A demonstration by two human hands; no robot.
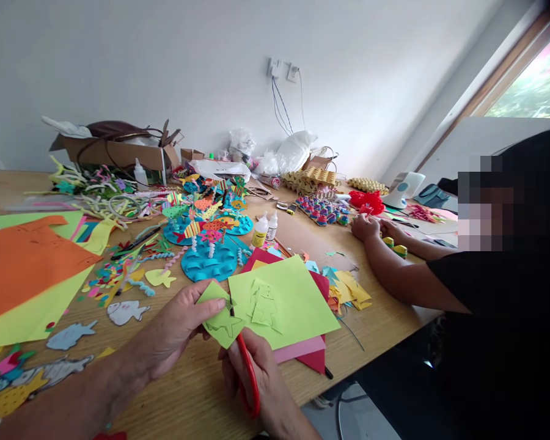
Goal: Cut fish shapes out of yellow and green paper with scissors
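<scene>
Between thumb and fingers, my left hand (186,321) pinches a piece of green paper (217,318) with a fish outline drawn on it. My right hand (252,366) grips red-handled scissors (250,379), whose blades meet the edge of that piece. Just beyond lies a larger sheet of green paper (297,293) with another fish drawing on it, on top of red and pink sheets. Left of my hands rest a white paper fish (126,312), a pale blue paper fish (71,335) and a yellow paper fish (160,278).
Blue round bases (208,266) carry colourful paper fish, with glue bottles (260,232) beside them. Orange paper (27,263) lies at left. A cardboard box (119,156) and egg trays (309,180) line the wall. At right, another person's hands (366,227) work near red material (366,200).
</scene>
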